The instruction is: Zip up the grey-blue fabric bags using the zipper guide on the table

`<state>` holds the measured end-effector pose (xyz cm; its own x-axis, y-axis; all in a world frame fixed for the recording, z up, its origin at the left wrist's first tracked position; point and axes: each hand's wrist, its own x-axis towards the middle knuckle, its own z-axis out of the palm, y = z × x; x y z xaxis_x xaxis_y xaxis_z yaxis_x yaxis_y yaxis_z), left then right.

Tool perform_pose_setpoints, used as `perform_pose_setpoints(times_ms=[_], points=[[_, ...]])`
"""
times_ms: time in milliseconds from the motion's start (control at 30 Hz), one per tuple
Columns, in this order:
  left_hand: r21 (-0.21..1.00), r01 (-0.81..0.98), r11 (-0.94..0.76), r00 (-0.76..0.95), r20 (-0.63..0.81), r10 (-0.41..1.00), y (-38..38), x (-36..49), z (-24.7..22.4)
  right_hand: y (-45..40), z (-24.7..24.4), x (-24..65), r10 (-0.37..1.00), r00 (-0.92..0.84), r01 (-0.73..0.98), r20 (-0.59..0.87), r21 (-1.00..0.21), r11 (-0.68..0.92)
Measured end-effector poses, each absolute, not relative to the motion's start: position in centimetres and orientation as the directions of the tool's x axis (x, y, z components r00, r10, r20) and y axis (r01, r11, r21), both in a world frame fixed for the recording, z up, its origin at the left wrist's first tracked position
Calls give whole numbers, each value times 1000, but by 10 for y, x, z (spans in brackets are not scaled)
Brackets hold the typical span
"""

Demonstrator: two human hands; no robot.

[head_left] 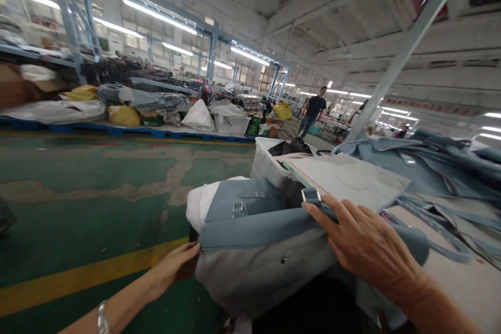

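A blue-grey bag [258, 228] with a pale grey inner side hangs across the middle of the view, partly turned over. My left hand [180, 262] pinches its left edge, with the thumb on top and the other fingers mostly hidden behind. At the bag's right part, my right hand [362, 237] is closed on a short blue-grey strap with a silver rectangular buckle [311, 196]. A second metal buckle [238, 210] lies on the bag's upper panel. Low on the pale side shows a small metal fastener [284, 259]. White material [200, 203] bulges out at the left end.
A white bin [261, 159] holding black material stands just beyond the bag. To the right, a table carries piled blue-grey pieces [422, 164] and a pale sheet [352, 177]. Past the green floor [97, 188], sacks and boxes sit on blue pallets. A person [314, 112] stands farther back.
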<state>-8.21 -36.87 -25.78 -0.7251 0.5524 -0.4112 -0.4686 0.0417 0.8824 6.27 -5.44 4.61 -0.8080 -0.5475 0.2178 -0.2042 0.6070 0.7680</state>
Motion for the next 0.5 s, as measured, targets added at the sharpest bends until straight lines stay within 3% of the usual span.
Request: perform_pose_setpoints(times_ms=[233, 367, 500], points=[[915, -376, -150, -769, -218, 601, -374, -89, -223, -43, 41, 66, -502, -810, -138, 304, 733, 666], [953, -225, -205, -901, -122, 417, -385, -102, -200, -31, 36, 63, -469, -812, -101, 349, 706, 701], [988, -70, -136, -968, -34, 250, -392, -134, -173, -32, 28, 63, -451, -804, -94, 389, 665, 741]])
